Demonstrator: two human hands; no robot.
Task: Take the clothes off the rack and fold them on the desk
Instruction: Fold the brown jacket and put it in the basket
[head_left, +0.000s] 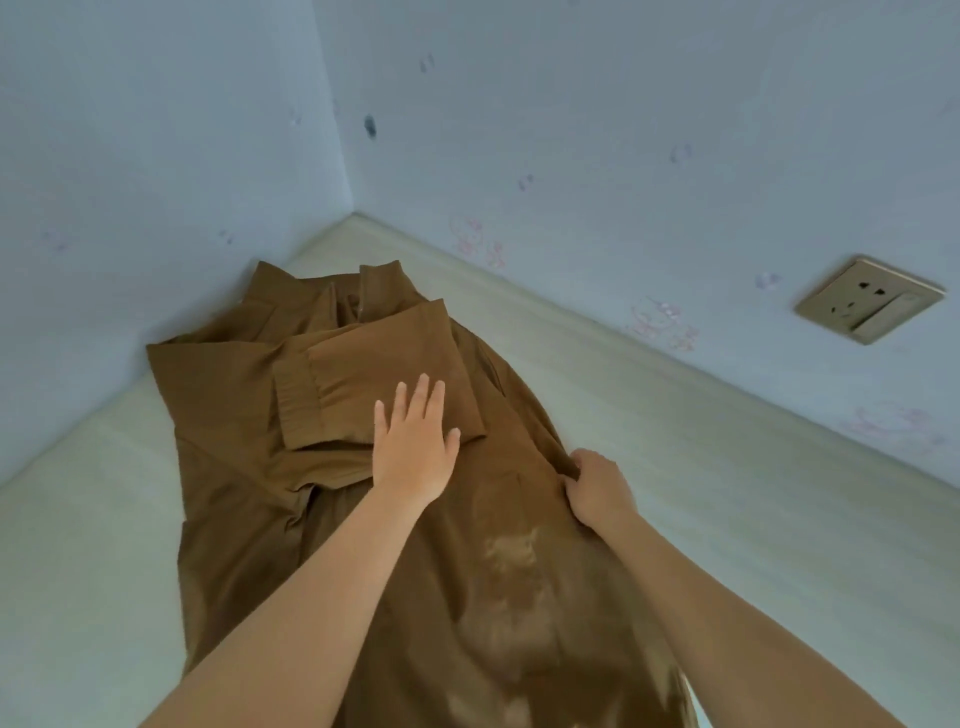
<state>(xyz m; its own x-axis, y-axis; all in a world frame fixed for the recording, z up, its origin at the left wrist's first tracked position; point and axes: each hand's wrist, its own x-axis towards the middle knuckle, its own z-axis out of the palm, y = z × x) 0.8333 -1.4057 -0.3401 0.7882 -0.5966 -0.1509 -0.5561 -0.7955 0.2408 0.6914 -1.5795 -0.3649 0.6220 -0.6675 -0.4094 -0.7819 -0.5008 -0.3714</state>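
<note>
A brass-coloured socket (868, 300) sat right of the smooth brown garment (244, 499) lying on the pale table (701, 457). The left hand (415, 452) pressed its folded sleeve (374, 374), fingers (422, 397) spread flat; the right hand (597, 491) pinched its right edge.

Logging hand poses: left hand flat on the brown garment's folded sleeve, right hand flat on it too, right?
No: the head view shows the right hand gripping the edge of the brown garment, not flat. The left hand presses flat on the folded sleeve.
</note>
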